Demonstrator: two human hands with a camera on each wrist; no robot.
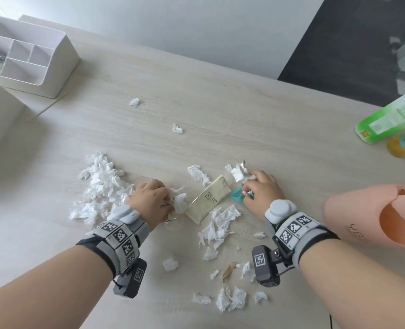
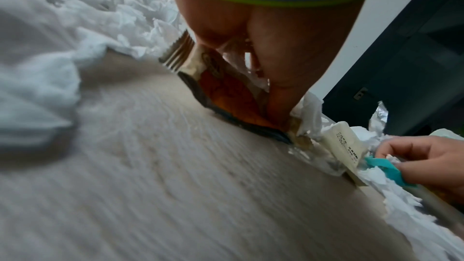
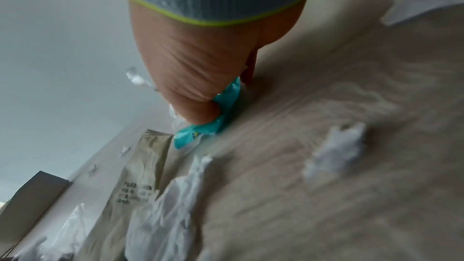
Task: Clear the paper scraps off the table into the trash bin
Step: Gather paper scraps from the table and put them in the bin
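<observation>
head view showed most paper scraps point(image 1: 101, 184) still strewn over the table point(image 1: 244, 110), so little looked cleared. left hand point(image 1: 152, 200) pinched an orange wrapper point(image 2: 226, 94); right hand point(image 1: 260, 193) pinched a teal wrapper point(image 1: 238, 197). the peach trash bin point(image 1: 353, 217) sat just right.

Pink bin point(image 1: 372, 217) cut off at right — green bottle point(image 1: 391, 117) too.
</observation>
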